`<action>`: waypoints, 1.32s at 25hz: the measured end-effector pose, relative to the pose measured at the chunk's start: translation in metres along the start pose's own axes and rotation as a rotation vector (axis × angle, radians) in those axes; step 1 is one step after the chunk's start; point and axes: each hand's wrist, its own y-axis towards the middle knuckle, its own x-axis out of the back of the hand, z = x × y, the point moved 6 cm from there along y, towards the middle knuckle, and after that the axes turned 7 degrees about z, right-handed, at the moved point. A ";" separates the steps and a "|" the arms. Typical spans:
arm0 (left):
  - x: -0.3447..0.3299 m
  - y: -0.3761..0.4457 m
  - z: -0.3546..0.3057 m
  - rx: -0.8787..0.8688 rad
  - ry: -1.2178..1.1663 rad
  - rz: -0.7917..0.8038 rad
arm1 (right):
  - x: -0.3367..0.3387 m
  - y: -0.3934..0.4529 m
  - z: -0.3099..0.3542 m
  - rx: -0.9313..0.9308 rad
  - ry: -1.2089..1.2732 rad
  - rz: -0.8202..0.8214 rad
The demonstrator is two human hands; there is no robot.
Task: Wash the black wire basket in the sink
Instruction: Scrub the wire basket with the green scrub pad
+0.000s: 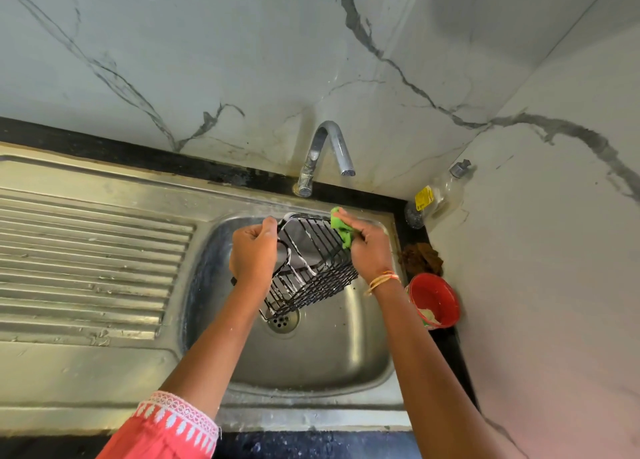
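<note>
A steel sink (346, 361) with a ribbed drainboard (86, 251) sits under a tap (327, 147). The black wire basket (311, 261) hangs tilted over the bowl, above the drain (283, 321), streaked with suds. The left hand (252, 251) grips its left rim; the right hand (370, 247) pinches a green sponge (341, 228) against its far right corner. A red bowl (434, 299) stands at the right.

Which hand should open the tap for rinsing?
Right, probably. The right hand holds only the green scrub pad and sits nearer the chrome tap. The left hand grips the soapy black wire basket, holding it over the steel sink.
</note>
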 end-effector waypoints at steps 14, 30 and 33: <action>0.013 0.009 0.017 0.053 -0.005 -0.124 | -0.044 -0.035 0.058 0.025 -0.029 -0.032; 0.005 0.024 0.017 -0.028 -0.308 0.028 | -0.002 0.001 0.054 -0.234 0.199 -0.261; 0.011 0.026 0.021 -0.041 -0.279 0.015 | 0.018 0.013 0.040 -0.252 0.233 -0.463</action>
